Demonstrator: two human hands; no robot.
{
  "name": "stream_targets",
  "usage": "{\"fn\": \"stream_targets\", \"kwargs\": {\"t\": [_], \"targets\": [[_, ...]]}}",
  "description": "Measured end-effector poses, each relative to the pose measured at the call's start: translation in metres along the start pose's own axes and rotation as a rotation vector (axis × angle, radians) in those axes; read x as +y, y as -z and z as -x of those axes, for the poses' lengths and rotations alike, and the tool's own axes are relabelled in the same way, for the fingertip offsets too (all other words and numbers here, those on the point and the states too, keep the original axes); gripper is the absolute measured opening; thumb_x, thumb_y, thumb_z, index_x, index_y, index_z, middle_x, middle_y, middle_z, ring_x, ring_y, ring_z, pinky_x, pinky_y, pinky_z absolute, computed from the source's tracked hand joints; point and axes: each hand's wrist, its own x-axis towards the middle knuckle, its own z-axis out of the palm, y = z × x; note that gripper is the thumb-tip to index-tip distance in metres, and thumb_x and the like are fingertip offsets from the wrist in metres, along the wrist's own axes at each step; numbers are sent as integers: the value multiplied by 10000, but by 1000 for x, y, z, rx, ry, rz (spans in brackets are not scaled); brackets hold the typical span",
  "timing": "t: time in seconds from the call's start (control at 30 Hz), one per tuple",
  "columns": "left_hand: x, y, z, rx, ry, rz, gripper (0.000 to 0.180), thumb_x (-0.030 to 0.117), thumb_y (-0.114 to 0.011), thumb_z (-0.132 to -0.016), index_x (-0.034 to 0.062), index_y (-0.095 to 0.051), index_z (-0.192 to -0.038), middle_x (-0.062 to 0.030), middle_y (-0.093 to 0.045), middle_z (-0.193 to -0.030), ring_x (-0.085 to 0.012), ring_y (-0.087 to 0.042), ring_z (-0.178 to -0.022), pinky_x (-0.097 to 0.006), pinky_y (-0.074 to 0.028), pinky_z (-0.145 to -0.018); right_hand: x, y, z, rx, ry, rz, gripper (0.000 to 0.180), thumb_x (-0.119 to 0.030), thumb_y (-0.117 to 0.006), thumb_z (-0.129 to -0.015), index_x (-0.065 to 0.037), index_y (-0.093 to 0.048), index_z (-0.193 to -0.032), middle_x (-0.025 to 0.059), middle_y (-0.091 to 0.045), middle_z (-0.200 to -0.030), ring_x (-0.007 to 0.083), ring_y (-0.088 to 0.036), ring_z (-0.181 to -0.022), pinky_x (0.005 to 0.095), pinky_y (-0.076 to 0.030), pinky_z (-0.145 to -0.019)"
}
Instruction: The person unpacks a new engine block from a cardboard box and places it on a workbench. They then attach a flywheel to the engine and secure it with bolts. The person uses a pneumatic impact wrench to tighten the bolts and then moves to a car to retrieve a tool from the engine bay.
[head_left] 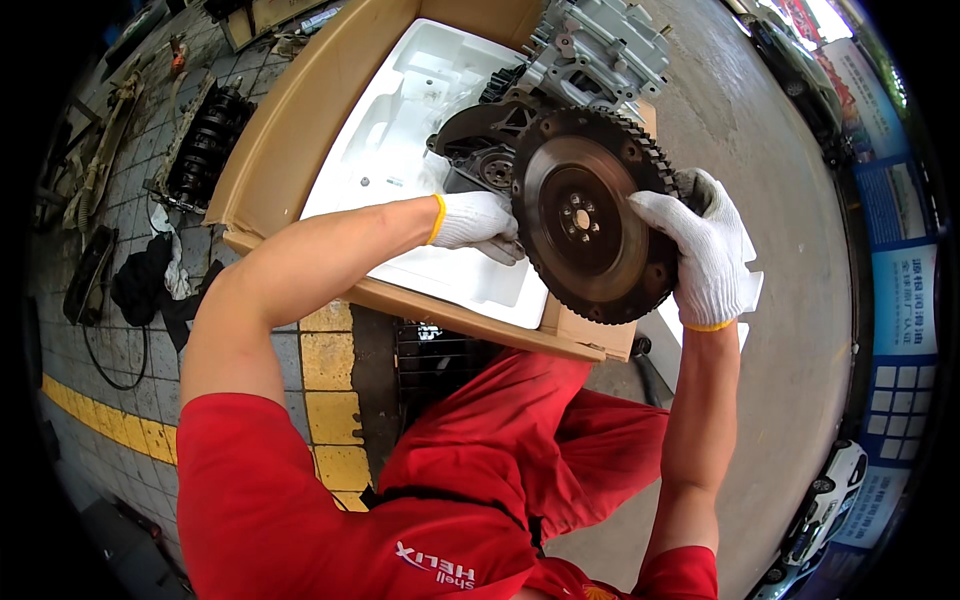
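A dark, toothed flywheel [548,215] stands tilted in front of me, its worn round face and ring of centre bolt holes toward me. On its right rim is my right hand [708,235] in a white knit glove, thumb on the face and fingers curled behind the teeth. My left hand [478,226], also gloved in white, is closed at the flywheel's left edge; its fingertips are partly hidden there. Behind the flywheel lies a grey metal engine [600,50], with a dark housing and a round pulley-like part [497,170] beside it.
The engine sits in a cardboard box [275,130] lined with white foam [385,130]. Engine parts [208,140] and dark cloths [145,280] lie on the tiled floor at left. A yellow line [328,400] runs near my legs. Parked cars [825,500] and blue panels stand at right.
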Motion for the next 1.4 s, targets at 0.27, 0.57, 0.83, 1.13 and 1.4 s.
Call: {"fn": "stream_targets", "kwargs": {"t": [0.27,0.57,0.83,1.13,1.4], "targets": [[28,15,18,214,23,140,272,169,-641,-965,-20,-642,-1160,-203,-725,-1141,-317,-769,-991,-471,-640,-967,14,-7,-8,-16,1,86,334,-212,-861,-885,36,-728,-1065,24,-725,-911,82,-635,-797,259,-529,-733],[59,51,21,536,-148,-228,318,241,-677,-973,60,-693,-1234,-83,-745,-1112,-199,-714,-994,-360,-593,-930,103,-15,-31,-45,-12,217,412,-280,-867,-892,39,-742,-1121,56,-768,-945,114,-668,-843,297,-544,-807],[52,63,22,654,-14,-348,578,402,-779,-891,48,-659,-1332,-87,-735,-1173,-197,-693,-1046,-359,-566,-951,180,-29,-56,-143,-205,-143,414,-208,-846,-939,51,-719,-1236,80,-776,-1087,139,-705,-950,308,-580,-883],[31,85,3,755,-2,-412,844,542,-859,-882,-82,-613,-1395,-165,-744,-1221,-208,-730,-1011,-336,-587,-913,246,-63,-76,-191,-246,-300,488,-183,-816,-963,62,-667,-1357,114,-764,-1223,180,-715,-1072,332,-577,-981],[30,95,-3,870,-16,-507,964,611,-864,-830,-127,-613,-1397,-221,-736,-1267,-280,-719,-1146,-349,-560,-973,266,-77,-88,-143,-312,-364,458,-153,-811,-975,16,-676,-1379,60,-751,-1226,140,-704,-1038,308,-592,-930]]}}
